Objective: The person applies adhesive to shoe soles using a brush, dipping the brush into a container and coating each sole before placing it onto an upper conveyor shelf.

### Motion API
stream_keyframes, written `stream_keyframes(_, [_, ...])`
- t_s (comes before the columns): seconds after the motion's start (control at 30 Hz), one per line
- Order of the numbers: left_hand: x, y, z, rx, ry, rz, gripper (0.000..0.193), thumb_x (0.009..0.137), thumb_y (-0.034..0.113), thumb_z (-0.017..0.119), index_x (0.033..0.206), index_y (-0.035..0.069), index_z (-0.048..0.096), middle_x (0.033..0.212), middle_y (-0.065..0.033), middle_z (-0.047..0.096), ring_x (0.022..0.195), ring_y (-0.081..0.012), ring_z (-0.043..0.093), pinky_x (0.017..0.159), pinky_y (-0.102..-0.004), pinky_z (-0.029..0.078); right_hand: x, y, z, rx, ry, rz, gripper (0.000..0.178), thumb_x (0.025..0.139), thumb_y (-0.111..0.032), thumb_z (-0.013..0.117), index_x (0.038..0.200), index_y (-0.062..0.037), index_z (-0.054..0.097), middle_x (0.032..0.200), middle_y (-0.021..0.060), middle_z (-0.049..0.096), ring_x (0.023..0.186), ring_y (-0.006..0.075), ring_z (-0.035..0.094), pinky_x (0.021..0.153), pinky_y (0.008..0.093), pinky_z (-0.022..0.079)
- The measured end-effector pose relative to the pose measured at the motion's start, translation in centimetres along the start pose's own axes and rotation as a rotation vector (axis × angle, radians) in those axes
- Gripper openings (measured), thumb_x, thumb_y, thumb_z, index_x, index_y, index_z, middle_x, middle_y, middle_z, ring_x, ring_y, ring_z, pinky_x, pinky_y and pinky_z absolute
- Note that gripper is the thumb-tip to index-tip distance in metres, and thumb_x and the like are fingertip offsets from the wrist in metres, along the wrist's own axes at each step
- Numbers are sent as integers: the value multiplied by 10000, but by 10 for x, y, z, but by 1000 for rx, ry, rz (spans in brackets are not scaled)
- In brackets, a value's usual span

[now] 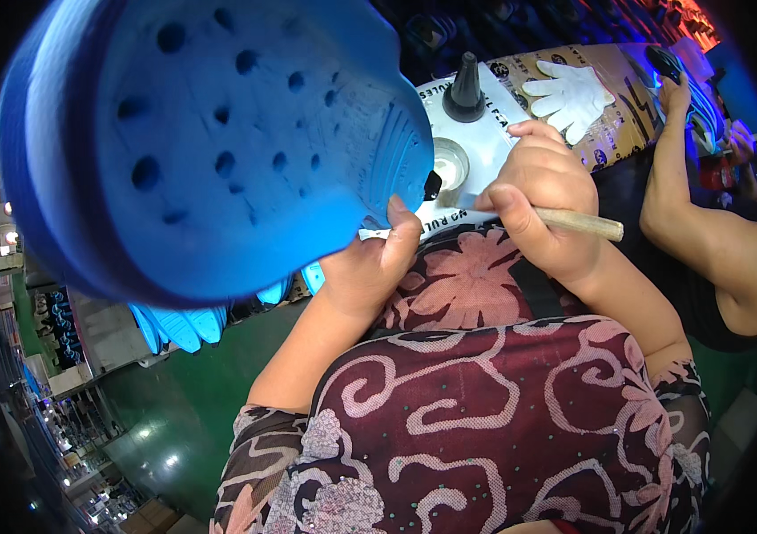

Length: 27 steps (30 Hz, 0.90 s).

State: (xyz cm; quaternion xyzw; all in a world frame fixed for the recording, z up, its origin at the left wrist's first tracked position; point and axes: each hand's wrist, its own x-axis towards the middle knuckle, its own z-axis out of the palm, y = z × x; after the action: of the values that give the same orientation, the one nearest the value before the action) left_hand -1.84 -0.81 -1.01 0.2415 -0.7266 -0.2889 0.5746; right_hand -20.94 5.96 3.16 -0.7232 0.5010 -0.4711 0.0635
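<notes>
1. My left hand (370,267) is closed on the heel end of a big blue perforated clog (209,142); thumb up against its edge, shoe raised close to my face, filling the upper left of the view.
2. My right hand (543,200) is closed around a wooden-handled brush (574,220), just right of the left hand; the handle sticks out to the right past my wrist, and the flat grey brush head points left toward the clog's heel.
3. Small black spot (432,185) on the clog's heel edge, between my two hands. Can't tell if it is a part of the shoe or a dab.
4. Progress, as a judgement: brush head is right at the heel edge, so the brushing looks in hand there. No wet or coated area is clear on the shoe, so I can't say how much is done or left.
5. Just beyond my right hand: a small round glass dish (450,165) with pale stuff inside, sitting on a white sheet on the table (485,133).
6. Behind the dish: a black cone-shaped nozzle cap (465,89).
7. Farther right of that: a white work glove (570,96) lying flat on brown cardboard.
8. Below my left hand: more blue clogs (178,325), low, over a green floor.
9. Far right: another person's bare arm (672,169) reaching up to the table's far end.
</notes>
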Motion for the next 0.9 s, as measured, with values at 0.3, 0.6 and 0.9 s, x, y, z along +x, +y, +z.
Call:
stream_keyframes(0.3, [1,5,-6,287,-179,27,146,766,72,647,871,-27,625,788,-118,637,621,-234,598,579,-323,483,-2,-4,2,-120,13,-63,161,779,-174,693,659,-85,630,607,25,537,609,216,519,842,390,409])
stream_keyframes(0.6, [24,17,-5,-1,55,-213,427,748,-25,670,1132,-47,485,1030,-129,594,814,-202,615,749,-326,499,-13,12,-30,-32,201,61,246,866,-142,571,636,-68,616,624,43,566,623,221,511,821,394,406])
stream_keyframes(0.9, [116,93,3,-828,-714,-1021,850,716,149,692,1365,-102,204,931,-221,596,410,-171,561,326,-256,452,-60,47,-66,-46,316,145,215,784,-66,653,586,-53,569,571,75,476,567,275,478,600,387,372])
